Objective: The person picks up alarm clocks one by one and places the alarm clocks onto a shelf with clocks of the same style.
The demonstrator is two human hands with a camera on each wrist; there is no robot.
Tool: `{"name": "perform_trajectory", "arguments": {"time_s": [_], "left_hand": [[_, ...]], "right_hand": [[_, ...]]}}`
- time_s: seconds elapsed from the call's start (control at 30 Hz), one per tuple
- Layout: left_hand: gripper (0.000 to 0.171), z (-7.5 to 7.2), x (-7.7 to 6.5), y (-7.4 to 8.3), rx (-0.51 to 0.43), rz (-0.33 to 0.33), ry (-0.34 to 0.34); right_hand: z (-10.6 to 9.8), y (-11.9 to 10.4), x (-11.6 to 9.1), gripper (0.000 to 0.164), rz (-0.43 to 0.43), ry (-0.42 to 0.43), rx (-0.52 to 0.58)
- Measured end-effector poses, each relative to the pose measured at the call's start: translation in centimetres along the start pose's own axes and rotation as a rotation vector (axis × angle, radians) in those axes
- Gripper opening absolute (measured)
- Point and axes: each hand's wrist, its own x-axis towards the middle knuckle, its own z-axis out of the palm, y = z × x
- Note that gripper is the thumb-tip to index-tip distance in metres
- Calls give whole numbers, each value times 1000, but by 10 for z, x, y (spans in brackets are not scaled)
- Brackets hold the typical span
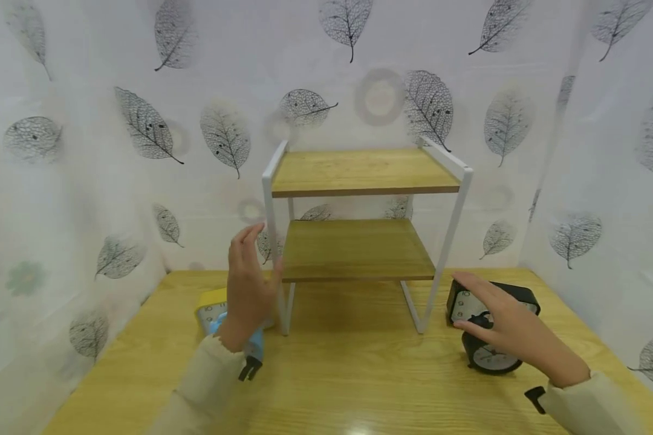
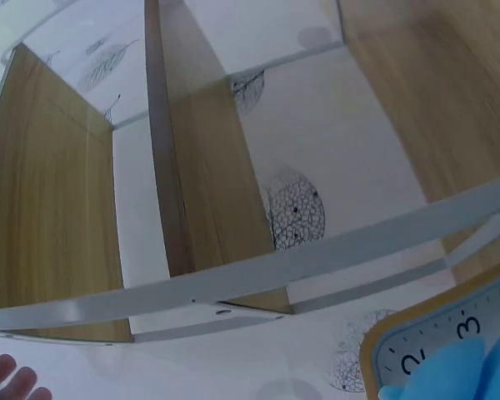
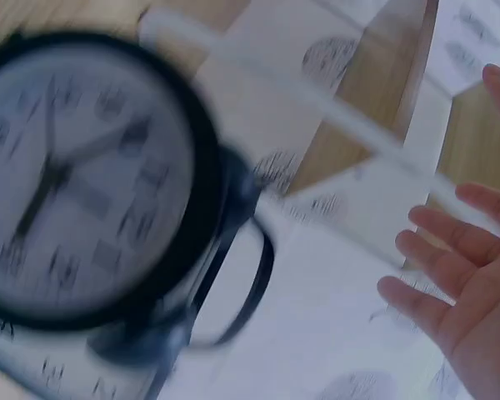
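A two-tier shelf [image 1: 359, 248] with wooden boards and a white metal frame stands mid-table. My left hand [image 1: 247, 290] is raised beside its left post, fingers upward and holding nothing; a few fingertips [image 2: 17, 379] show in the left wrist view. Behind that hand are a yellow-framed clock [image 1: 212, 297] and a light blue object [image 1: 256, 345], both partly hidden. My right hand [image 1: 508, 320], thumb apart from the fingers, overlaps a black round twin-bell alarm clock [image 1: 495, 360] and a black rectangular clock [image 1: 522, 294] in the head view. The right wrist view shows its spread fingers [image 3: 454, 271] empty.
The wooden table [image 1: 354, 386] reaches back to a white curtain [image 1: 326, 36] printed with dark leaves, which also hangs at both sides. Black straps show near both wrists. The shelf's post [image 1: 446, 254] stands between its boards and the black clocks.
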Motion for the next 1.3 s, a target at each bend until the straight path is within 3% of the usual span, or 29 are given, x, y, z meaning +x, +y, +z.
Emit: {"name": "perform_trajectory", "arguments": {"time_s": [0.1,0.23,0.4,0.67,0.93,1.3], "left_hand": [[61,2,2,-6,-32,-61,-54],[61,6,1,-13,-130,-172,-185],[53,12,0,-19,-257,-265,-306],[35,23,6,-22,-405,-228,-254],[28,30,14,-21,-573,-282,-197],[31,29,15,-19,-661,-327,-197]], "right_hand": [[-6,16,-5,82,2,4,-10],[-7,36,-12,73,13,-6,-34],[-4,52,-20,52,60,-97,18],[1,65,-22,37,39,-112,41],[1,71,-21,29,103,-170,98],[11,78,-19,17,113,-211,122]]}}
